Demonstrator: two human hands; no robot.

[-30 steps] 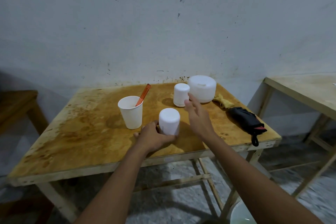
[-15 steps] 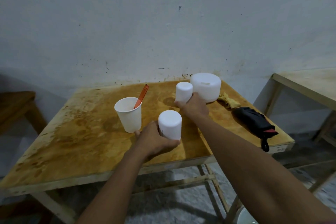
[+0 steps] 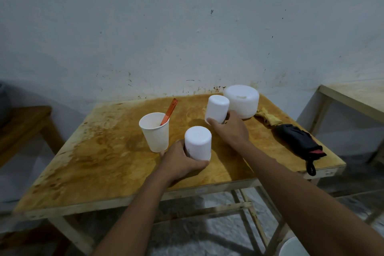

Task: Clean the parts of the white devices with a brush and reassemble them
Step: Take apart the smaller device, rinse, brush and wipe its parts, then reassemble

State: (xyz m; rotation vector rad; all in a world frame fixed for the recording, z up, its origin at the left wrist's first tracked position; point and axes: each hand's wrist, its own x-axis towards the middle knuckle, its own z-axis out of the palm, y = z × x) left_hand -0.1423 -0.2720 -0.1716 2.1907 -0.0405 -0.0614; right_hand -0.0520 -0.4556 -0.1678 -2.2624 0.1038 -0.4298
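White plastic pieces on the stained wooden table (image 3: 104, 151) number three. The left hand (image 3: 182, 164) curls round the nearer cylinder (image 3: 198, 143) at frame centre. The right hand (image 3: 230, 131) grips the farther cylinder (image 3: 217, 109), tilted, just beside one wider white device (image 3: 242, 100). Left of centre, one paper cup (image 3: 154, 131) holds one orange brush (image 3: 169, 111). At the right lie one yellow cloth (image 3: 268, 117) and one black umbrella (image 3: 297, 139).

Dim, flat light with a bluish cast on the wall (image 3: 187, 27); soft shadows lie on the table (image 3: 93, 151); wide-angle bending at the edges, slight softness throughout, no glare
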